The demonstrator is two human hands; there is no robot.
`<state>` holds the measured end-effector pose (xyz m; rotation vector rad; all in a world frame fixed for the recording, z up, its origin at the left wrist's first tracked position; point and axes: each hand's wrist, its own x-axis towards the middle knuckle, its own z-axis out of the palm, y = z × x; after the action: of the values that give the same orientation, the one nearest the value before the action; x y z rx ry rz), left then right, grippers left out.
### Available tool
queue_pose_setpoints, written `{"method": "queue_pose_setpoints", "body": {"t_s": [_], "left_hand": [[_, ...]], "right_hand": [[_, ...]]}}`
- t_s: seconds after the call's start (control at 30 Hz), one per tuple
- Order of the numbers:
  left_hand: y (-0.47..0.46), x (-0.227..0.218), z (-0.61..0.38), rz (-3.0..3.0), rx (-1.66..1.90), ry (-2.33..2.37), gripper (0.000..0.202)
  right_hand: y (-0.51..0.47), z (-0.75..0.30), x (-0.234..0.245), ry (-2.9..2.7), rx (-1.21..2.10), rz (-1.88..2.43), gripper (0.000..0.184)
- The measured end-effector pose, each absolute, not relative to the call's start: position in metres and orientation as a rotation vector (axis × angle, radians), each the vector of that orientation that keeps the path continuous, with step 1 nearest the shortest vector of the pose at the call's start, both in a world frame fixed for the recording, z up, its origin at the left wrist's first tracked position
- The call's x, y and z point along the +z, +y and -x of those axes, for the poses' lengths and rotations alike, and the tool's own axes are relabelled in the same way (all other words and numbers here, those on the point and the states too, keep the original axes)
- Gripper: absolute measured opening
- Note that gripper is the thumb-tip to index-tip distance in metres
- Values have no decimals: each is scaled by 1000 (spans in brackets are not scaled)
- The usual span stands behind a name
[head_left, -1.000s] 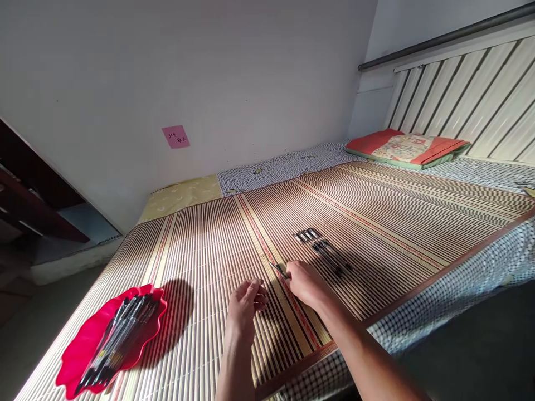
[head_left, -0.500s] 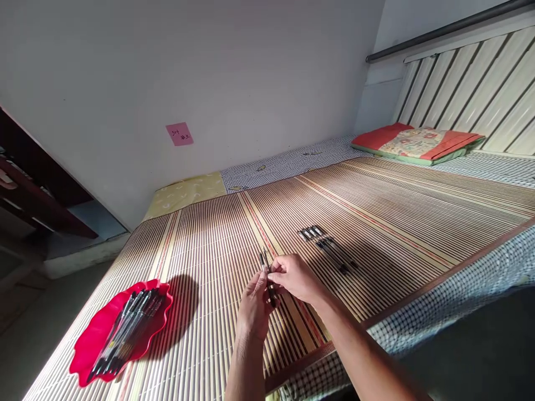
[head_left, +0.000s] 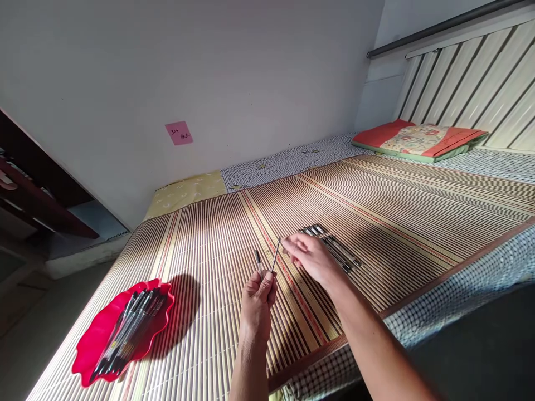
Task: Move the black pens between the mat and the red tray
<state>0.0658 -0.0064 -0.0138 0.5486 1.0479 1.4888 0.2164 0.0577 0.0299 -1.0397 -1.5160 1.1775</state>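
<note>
My left hand (head_left: 259, 289) is closed around two slim pieces that stick up from its fingers. One is a dark-tipped pen piece (head_left: 258, 260); the other is a thin, shiny pen part (head_left: 276, 255) leaning right. My right hand (head_left: 311, 257) has its thumb and fingers drawn together beside the upper end of that thin part; whether they touch it, or what they pinch, is hidden. Just beyond the right hand lie a row of short dark pen pieces (head_left: 314, 229) and several longer black pen pieces (head_left: 340, 253), partly covered by the hand.
A red wavy-edged plate (head_left: 86, 348) with several black pens (head_left: 131, 328) stands at the left on the striped bamboo mat (head_left: 209, 250). A folded red and floral cloth (head_left: 422, 139) lies by the white headboard (head_left: 472, 83). A pink note (head_left: 179, 133) is on the wall.
My right hand has moved up and to the right, away from the left hand. The thin pen part now stands out separately from the dark-tipped piece in my left hand.
</note>
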Motion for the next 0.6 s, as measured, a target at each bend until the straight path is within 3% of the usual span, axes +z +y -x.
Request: {"method": "queue_pose_setpoints", "body": {"t_s": [0.43,0.6], "left_hand": [[-11,-15,-65,-826,1390,1062,46],[-11,-16,-59,-897,1418,1144,52]], "right_hand": [[56,-219,38,-1327,1316,896,41],[62,-233,32,-1170,1313,803,36]]}}
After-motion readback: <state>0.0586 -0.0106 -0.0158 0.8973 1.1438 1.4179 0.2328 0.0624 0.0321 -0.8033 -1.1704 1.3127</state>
